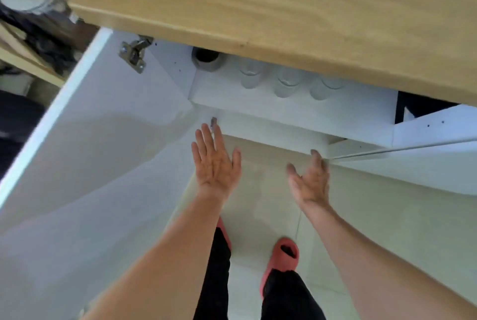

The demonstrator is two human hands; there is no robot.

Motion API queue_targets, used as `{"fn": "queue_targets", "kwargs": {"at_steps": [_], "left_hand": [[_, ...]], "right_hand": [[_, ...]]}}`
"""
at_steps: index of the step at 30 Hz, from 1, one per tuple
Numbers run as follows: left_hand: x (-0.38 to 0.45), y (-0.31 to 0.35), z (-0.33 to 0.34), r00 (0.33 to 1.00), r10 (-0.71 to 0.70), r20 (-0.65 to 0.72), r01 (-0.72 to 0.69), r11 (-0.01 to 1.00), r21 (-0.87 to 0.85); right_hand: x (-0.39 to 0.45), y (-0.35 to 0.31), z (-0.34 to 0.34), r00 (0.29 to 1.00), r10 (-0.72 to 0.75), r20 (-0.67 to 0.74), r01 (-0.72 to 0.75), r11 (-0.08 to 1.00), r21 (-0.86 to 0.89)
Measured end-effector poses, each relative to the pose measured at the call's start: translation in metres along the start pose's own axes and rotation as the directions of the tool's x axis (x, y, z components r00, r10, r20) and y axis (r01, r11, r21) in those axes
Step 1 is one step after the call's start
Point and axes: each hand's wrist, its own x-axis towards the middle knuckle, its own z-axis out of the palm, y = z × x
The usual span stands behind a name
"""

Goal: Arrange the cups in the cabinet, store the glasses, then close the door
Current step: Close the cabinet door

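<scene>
1. Wooden worktop cuts off the open cabinet's glasses; a grey cup sits left of them.
2. Left hand and right hand hang released, empty, below the shelf.

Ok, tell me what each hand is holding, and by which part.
Nothing. The left hand and right hand are both open and empty, below the cabinet shelf.
</scene>
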Motion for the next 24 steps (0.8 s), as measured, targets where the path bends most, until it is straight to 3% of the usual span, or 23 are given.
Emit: {"fn": "queue_targets", "kwargs": {"at_steps": [3, 6, 10, 13, 16, 20, 22, 24], "left_hand": [[-0.054, -0.030, -0.020, 0.994, -0.105, -0.025, 0.105, 0.994, 0.019], [-0.111, -0.058, -0.048, 0.976, -0.198, -0.093, 0.201, 0.979, 0.021], [-0.183, -0.100, -0.094, 0.910, -0.338, -0.240, 0.333, 0.941, -0.063], [-0.233, -0.128, -0.122, 0.884, -0.299, -0.360, 0.308, 0.951, -0.033], [-0.263, -0.156, -0.143, 0.775, -0.413, -0.478, 0.393, 0.908, -0.147], [-0.279, -0.194, -0.153, 0.610, -0.672, -0.419, 0.566, 0.740, -0.363], [-0.284, -0.211, -0.150, 0.582, -0.735, -0.348, 0.611, 0.678, -0.409], [-0.293, -0.223, -0.142, 0.595, -0.747, -0.296, 0.637, 0.663, -0.394]], "right_hand": [[-0.064, -0.015, -0.006, 0.978, -0.096, 0.183, 0.125, 0.981, -0.151], [-0.126, -0.043, -0.011, 0.891, -0.284, 0.354, 0.366, 0.911, -0.192], [-0.176, -0.090, -0.018, 0.699, -0.514, 0.497, 0.680, 0.692, -0.242], [-0.215, -0.127, -0.020, 0.549, -0.626, 0.554, 0.820, 0.533, -0.210], [-0.251, -0.158, -0.012, 0.389, -0.692, 0.607, 0.912, 0.381, -0.151], [-0.290, -0.181, 0.010, 0.266, -0.725, 0.635, 0.964, 0.194, -0.182], [-0.305, -0.185, 0.022, 0.223, -0.730, 0.646, 0.972, 0.120, -0.199], [-0.319, -0.186, 0.032, 0.183, -0.721, 0.668, 0.978, 0.061, -0.201]]}}
